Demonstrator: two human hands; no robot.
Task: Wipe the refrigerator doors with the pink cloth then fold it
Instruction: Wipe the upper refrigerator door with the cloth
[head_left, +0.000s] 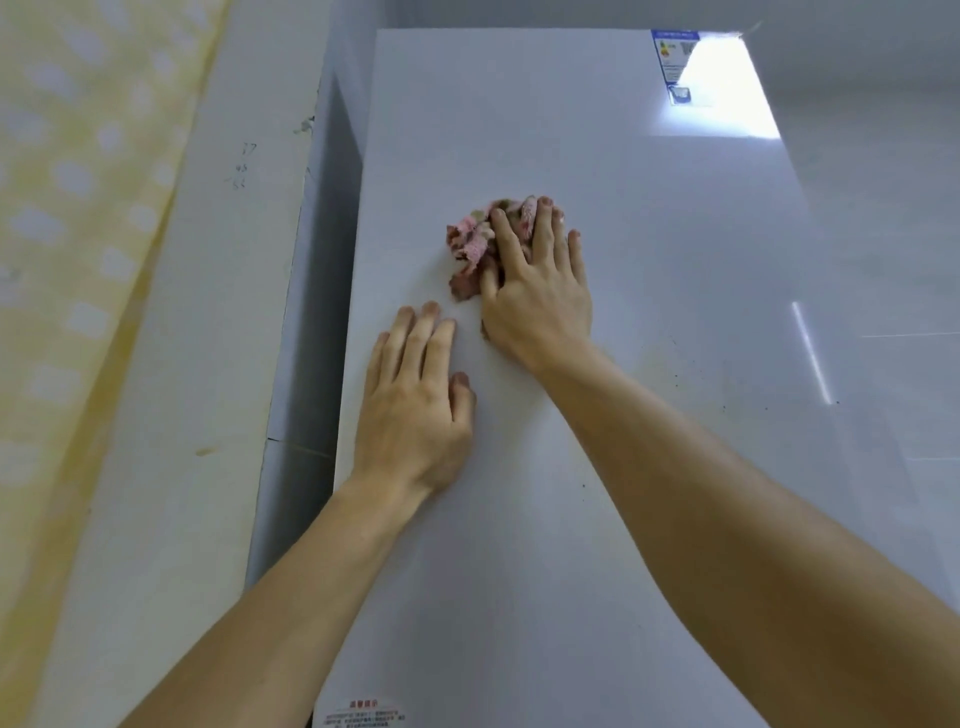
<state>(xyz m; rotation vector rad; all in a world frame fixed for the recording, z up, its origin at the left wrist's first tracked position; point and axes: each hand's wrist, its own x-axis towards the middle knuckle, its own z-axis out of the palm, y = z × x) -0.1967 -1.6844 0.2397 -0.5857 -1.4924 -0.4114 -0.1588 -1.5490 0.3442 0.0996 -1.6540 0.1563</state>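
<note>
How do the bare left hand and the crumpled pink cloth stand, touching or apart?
Apart. Head view shows white refrigerator door between the left hand and the crumpled pink cloth.

Nubby terry pink cloth (475, 244) on smooth, glossy white refrigerator door (519, 130).

The white refrigerator door (649, 260) fills the view, glossy, with a few dark specks (584, 486) on it. A crumpled pink cloth (470, 244) lies against its middle under the right hand (540, 306). The left hand (415, 415) lies flat just beside it. Two stickers sit on the door: a blue energy label (672, 62) at the top corner and a red-printed notice (363, 714) at the bottom edge.
</note>
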